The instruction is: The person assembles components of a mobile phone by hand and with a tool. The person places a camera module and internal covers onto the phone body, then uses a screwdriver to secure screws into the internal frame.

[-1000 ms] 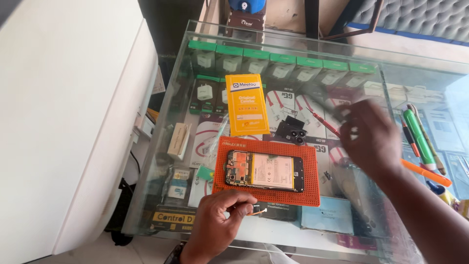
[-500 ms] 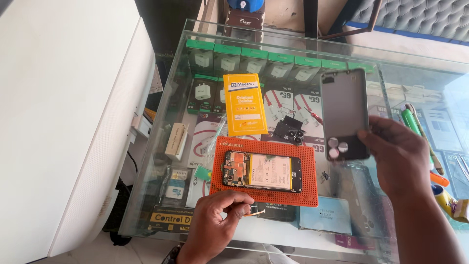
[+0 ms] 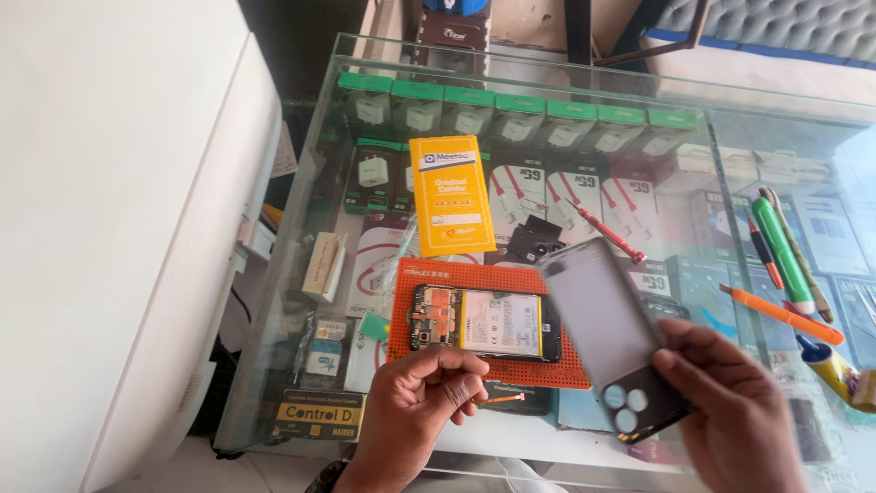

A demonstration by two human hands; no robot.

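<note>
Glossy smooth plastic back cover [image 3: 610,333], clear glass counter [image 3: 547,82], dimpled orange rubbery mat [image 3: 493,278], glossy yellow card packet [image 3: 451,194].

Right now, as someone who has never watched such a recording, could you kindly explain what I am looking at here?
There is no machine here: a person works with two bare hands, and the single picture comes from a camera worn on the head, looking down at them.

The surface is a glass counter with boxed accessories displayed beneath it. On the glass lies an orange work mat, and on the mat an opened phone with its battery and circuit board exposed. Behind it lies a yellow packet; a red-handled tool lies to the right of it, and pens further right.

The right hand holds a dark phone back cover, tilted above the counter. The left hand rests at the mat's near edge, pinching something small that I cannot identify.
</note>
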